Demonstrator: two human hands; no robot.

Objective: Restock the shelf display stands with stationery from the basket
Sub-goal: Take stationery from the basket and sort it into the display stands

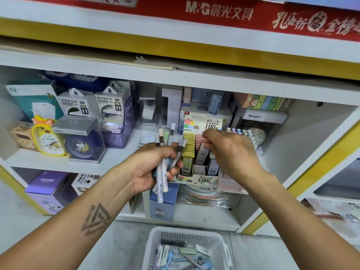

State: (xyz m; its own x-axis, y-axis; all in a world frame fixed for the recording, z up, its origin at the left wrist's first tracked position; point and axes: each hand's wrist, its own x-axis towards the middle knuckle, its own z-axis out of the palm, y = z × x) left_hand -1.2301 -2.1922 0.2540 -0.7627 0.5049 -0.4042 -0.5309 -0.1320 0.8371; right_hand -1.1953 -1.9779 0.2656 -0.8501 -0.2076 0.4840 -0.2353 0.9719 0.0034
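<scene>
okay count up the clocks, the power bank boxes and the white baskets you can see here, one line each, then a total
Clocks: 3 (yellow duck clock, blue round clock, pale clock)
Power bank boxes: 2 (left box, right box)
White baskets: 1 (basket)
Total: 6

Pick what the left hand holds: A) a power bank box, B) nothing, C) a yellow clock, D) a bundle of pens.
D: the left hand grips a bundle of pens beside the lead-refill display box, where the right hand works.
</scene>
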